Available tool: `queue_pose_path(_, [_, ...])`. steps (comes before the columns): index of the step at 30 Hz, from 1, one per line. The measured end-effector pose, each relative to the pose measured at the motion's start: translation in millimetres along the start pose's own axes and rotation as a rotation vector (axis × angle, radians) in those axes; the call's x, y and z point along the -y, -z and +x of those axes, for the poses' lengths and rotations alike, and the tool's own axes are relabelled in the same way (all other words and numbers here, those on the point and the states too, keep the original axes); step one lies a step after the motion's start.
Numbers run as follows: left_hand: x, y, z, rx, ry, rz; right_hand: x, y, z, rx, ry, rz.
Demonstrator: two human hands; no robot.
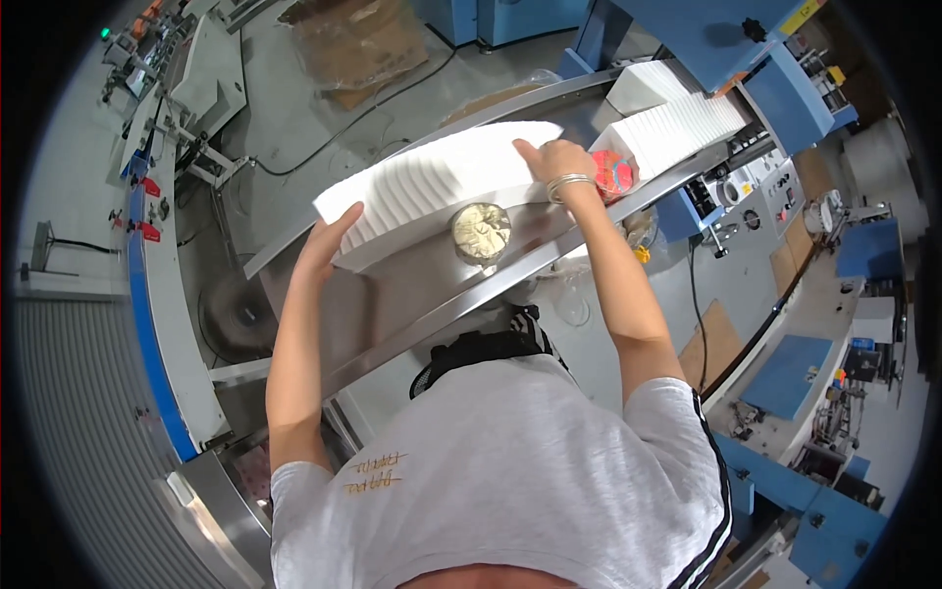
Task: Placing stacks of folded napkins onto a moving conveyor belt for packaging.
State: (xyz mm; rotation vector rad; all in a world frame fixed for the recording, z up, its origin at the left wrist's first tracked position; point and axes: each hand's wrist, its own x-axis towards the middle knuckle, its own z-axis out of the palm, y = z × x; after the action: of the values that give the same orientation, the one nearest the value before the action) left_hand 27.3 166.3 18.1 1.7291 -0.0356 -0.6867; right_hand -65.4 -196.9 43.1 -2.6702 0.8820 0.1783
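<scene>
A long, slightly bowed stack of white paper-like pieces (437, 182), ridged along its top, lies between my two hands in a metal trough (412, 294). My left hand (326, 243) grips its left end, thumb on top. On the right end, my right hand (561, 167), with bracelets at the wrist, closes over the stack; its fingers are partly hidden. A round container with a crinkled gold top (481, 234) stands in the trough in front of the stack. Just right of my right hand sits a red round item (613, 175) with blue marks.
Further along the trough, more white stacked pieces (677, 133) lie below a blue machine (726, 39). A long white and blue machine (147, 324) runs along the left. Another workbench (785, 383) stands at right. Cardboard under plastic (358, 44) and a black cable (353, 142) are on the floor.
</scene>
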Motion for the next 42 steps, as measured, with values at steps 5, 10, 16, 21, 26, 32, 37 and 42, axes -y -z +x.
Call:
queue_pose_path(5, [-13, -22, 8, 0.077, 0.002, 0.012, -15, -11, -10, -0.254, -0.011, 0.001])
queue_pose_path(10, [-8, -22, 9, 0.034, -0.028, 0.033, 33, -15, -105, -0.396, 0.362, -0.120])
queue_pose_path(16, [-6, -19, 17, 0.034, -0.025, 0.077, 42, -67, -125, -0.180, 0.410, 0.021])
queue_pose_path(21, [-19, -28, 1, -0.097, 0.021, 0.212, 21, -6, -136, -0.300, 0.687, 0.370])
queue_pose_path(26, [-25, -24, -4, -0.054, 0.119, 0.226, -17, 87, -51, -0.685, 0.598, 0.351])
queue_pose_path(32, [-26, -28, -3, -0.085, 0.170, 0.236, -100, 76, 137, -0.344, 0.209, 0.110])
queue_pose_path(37, [-26, -28, -5, -0.083, 0.140, 0.150, -119, 67, 159, -0.150, 0.101, -0.246])
queue_pose_path(42, [-31, -36, -10, -0.089, 0.118, 0.121, -124, 63, 128, -0.497, 0.324, -0.220])
